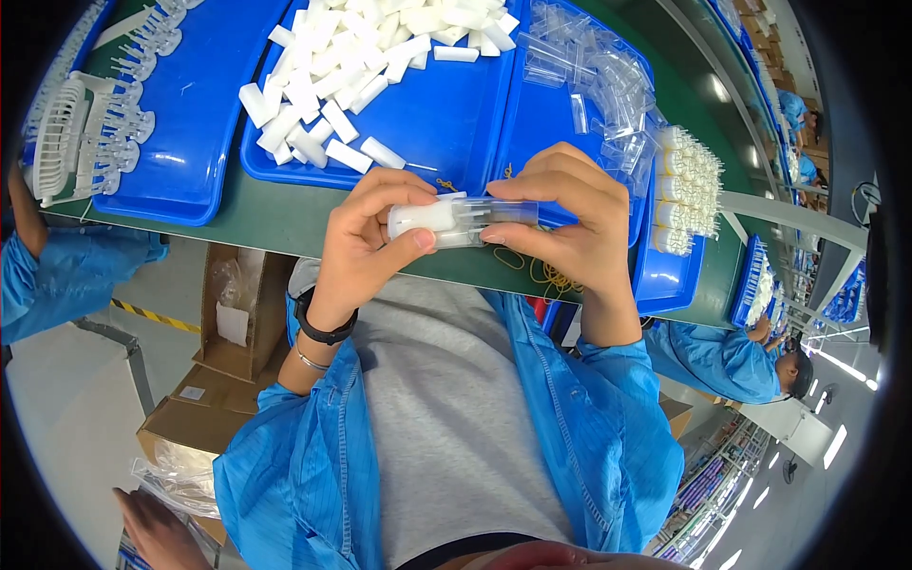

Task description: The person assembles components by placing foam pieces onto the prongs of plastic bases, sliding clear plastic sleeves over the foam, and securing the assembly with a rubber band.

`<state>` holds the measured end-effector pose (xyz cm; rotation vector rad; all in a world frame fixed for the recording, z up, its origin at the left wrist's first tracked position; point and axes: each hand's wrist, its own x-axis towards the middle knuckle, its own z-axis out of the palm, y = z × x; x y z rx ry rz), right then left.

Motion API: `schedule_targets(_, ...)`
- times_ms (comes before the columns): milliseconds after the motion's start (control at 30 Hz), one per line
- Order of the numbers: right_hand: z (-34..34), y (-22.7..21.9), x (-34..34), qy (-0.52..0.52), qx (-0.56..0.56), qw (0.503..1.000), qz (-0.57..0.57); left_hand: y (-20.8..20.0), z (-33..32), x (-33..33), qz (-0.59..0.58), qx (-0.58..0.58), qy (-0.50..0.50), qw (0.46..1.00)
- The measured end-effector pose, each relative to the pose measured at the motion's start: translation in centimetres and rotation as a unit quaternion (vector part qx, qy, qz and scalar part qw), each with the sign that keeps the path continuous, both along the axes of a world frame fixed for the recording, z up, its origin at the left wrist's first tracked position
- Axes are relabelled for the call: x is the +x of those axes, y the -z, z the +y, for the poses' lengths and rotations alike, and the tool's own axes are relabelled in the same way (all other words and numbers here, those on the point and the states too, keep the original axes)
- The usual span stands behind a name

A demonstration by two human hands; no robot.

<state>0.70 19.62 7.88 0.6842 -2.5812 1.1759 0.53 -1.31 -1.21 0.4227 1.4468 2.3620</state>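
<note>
Clear-and-white plastic piece [458,224] held level above the near edge of the green tabletop [275,218]: left hand [366,233], fingers curled round the white end; right hand [584,214], fingers pinched on the clear end. Joint unclear; advisable to keep both ends aligned, pressing lightly, as clear plastic looks thin.

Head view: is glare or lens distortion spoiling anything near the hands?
Head view, rim: the green bench edge bows; head view, lower right: ceiling lamps burn out white; head view, top: highlights muddle the clear plastic pieces; head view, centre: the left hand and right hand look sharp, but reflections blur seams on their clear plastic part.
</note>
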Motion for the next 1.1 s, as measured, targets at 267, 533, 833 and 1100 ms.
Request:
schedule_targets(267, 0.3, -0.1, 0.4, 0.021, -0.017, 0.999, -0.045, 0.2, 0.2, 0.2, 0.020, -0.012, -0.001, 1.000)
schedule_targets(533, 0.3, -0.2, 0.2, 0.018, 0.030, 0.999, -0.015, 0.0, 0.2, -0.1, 0.063, -0.041, -0.022, 0.997)
schedule_targets(833, 0.0, 0.4, 0.4, 0.021, -0.006, 0.998, -0.059, 0.1, 0.2, 0.1, 0.069, -0.048, -0.044, 0.996)
schedule_targets(1100, -0.5, 1.6, 1.0, 0.041, -0.056, 0.996, -0.051, 0.6, 0.4, 0.1, 0.078, -0.045, -0.070, 0.993)
